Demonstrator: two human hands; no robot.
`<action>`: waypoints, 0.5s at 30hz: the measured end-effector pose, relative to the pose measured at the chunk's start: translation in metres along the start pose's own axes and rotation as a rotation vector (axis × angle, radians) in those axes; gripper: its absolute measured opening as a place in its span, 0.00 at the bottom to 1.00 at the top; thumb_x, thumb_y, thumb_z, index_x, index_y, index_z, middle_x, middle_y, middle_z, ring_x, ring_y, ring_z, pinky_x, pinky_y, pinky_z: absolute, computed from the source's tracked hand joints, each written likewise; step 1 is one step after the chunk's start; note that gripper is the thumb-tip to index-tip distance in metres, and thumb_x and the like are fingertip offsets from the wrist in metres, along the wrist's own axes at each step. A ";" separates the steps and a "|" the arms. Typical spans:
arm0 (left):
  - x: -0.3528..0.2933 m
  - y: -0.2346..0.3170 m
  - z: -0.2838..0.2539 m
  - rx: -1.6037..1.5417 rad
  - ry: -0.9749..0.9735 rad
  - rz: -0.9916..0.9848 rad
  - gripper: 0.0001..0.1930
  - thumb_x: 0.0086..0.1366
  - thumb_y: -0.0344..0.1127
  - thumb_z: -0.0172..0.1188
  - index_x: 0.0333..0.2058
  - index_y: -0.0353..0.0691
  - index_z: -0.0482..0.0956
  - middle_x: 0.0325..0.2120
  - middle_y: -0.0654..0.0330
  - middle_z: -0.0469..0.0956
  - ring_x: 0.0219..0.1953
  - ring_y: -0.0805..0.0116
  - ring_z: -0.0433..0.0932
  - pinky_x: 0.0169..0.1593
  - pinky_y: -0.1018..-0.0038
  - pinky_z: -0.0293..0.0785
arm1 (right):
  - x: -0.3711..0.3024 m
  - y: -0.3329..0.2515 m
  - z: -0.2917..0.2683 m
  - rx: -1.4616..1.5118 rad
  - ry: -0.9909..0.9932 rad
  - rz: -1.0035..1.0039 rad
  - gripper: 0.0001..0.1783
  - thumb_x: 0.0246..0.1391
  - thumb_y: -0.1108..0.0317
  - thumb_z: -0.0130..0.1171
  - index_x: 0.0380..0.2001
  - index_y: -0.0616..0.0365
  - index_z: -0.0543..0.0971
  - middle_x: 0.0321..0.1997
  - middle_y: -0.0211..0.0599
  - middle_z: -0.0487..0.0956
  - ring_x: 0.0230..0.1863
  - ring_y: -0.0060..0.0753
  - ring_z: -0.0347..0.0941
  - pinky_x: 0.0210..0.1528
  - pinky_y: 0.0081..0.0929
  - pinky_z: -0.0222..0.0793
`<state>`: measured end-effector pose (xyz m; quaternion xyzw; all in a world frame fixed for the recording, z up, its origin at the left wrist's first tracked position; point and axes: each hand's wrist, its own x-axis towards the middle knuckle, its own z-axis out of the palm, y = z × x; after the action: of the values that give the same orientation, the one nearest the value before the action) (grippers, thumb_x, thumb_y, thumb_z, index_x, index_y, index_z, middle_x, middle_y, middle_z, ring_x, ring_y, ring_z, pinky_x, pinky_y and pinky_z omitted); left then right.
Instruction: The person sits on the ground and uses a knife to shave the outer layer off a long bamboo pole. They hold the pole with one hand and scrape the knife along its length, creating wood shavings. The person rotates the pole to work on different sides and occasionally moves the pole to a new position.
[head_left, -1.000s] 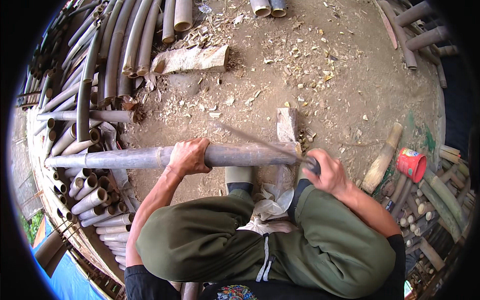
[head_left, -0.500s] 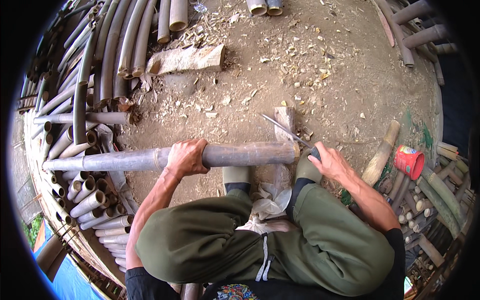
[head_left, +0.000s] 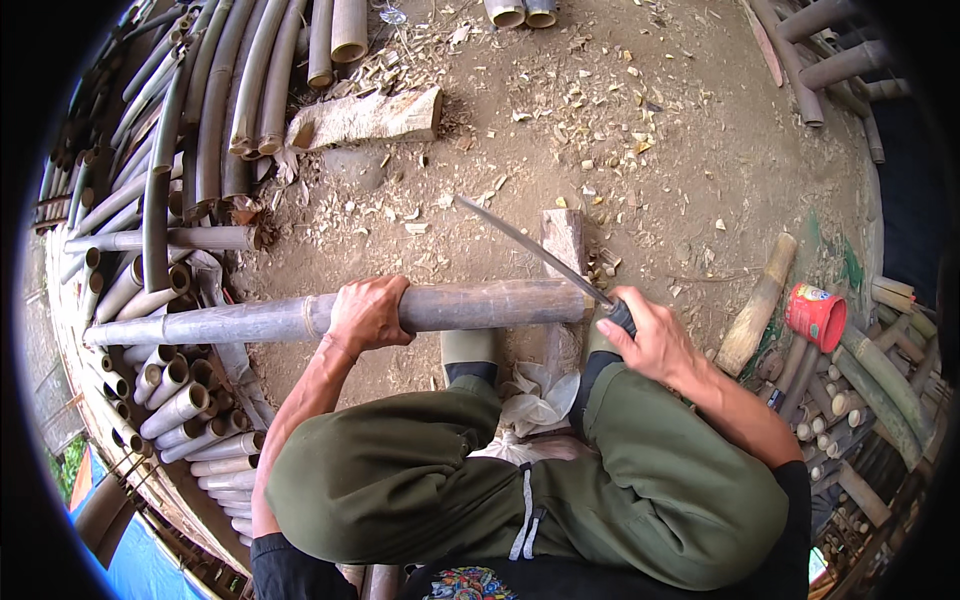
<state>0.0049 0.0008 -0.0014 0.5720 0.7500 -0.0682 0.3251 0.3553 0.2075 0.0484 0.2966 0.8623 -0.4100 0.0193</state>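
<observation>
My left hand (head_left: 368,312) is wrapped over a thick greyish bamboo pole (head_left: 470,306), which lies crosswise in front of my knees. The pole's right end reaches a wooden block (head_left: 563,240) on the ground, and its left end lies over stacked bamboo. In my right hand (head_left: 650,340) is the dark handle of a long knife (head_left: 530,242), held just beyond the pole's right end. Its narrow, tapering blade slants up and to the left over the block, passing close to the pole's end; whether it touches the bamboo I cannot tell.
Bamboo poles (head_left: 215,110) are piled along the left, with shorter pieces (head_left: 180,405) below them. A rough log (head_left: 370,118) lies ahead on chip-strewn ground. To the right are a red container (head_left: 815,318), a wooden piece (head_left: 757,305) and more bamboo (head_left: 880,385).
My right hand has turned and shifted slightly left, and more of the knife's blade shows, its tip farther left and higher. My left hand keeps its hold on the pole.
</observation>
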 end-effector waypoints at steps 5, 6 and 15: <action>-0.001 0.002 -0.003 0.008 0.005 0.001 0.28 0.38 0.47 0.73 0.39 0.44 0.76 0.35 0.56 0.80 0.41 0.53 0.81 0.46 0.59 0.77 | -0.003 0.015 0.011 0.009 0.262 -0.320 0.22 0.60 0.54 0.61 0.45 0.61 0.72 0.28 0.51 0.79 0.30 0.53 0.81 0.29 0.41 0.75; 0.001 0.002 -0.004 0.006 0.008 0.010 0.28 0.38 0.47 0.73 0.39 0.44 0.76 0.35 0.57 0.80 0.41 0.53 0.81 0.46 0.59 0.77 | -0.004 0.042 0.019 -0.163 0.070 -0.049 0.23 0.60 0.54 0.61 0.46 0.61 0.71 0.29 0.56 0.79 0.31 0.60 0.80 0.29 0.44 0.75; -0.003 -0.001 0.003 -0.001 0.043 -0.001 0.29 0.37 0.46 0.73 0.40 0.46 0.76 0.35 0.57 0.80 0.42 0.54 0.80 0.46 0.59 0.76 | 0.001 -0.011 -0.003 0.160 0.219 -0.306 0.21 0.61 0.53 0.60 0.46 0.59 0.71 0.28 0.51 0.79 0.31 0.53 0.82 0.29 0.42 0.73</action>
<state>0.0051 -0.0032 -0.0023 0.5727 0.7572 -0.0556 0.3091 0.3491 0.2052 0.0576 0.2055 0.8590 -0.4405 -0.1609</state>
